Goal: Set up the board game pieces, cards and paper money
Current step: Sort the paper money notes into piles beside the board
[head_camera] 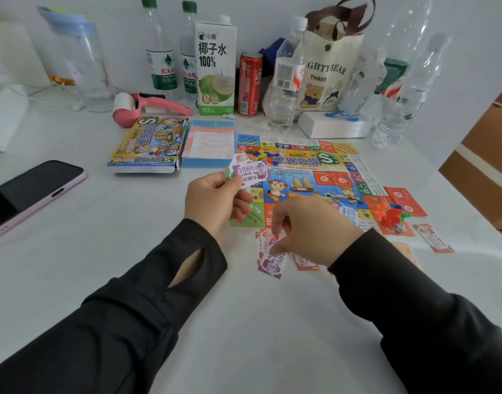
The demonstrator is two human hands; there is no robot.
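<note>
The game board (301, 172) lies open on the white tabletop (130, 251). The left hand (215, 203) has its grip pinched on a fan of paper money (249, 172) over the board's near-left corner. The right hand (315, 231) has its grip pinched on a purple note (272, 264) on the tabletop beside the board.

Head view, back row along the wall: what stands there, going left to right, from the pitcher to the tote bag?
clear pitcher → green-capped water bottle → second green-capped bottle → coconut water carton → red can → white-capped bottle → bear tote bag
</note>
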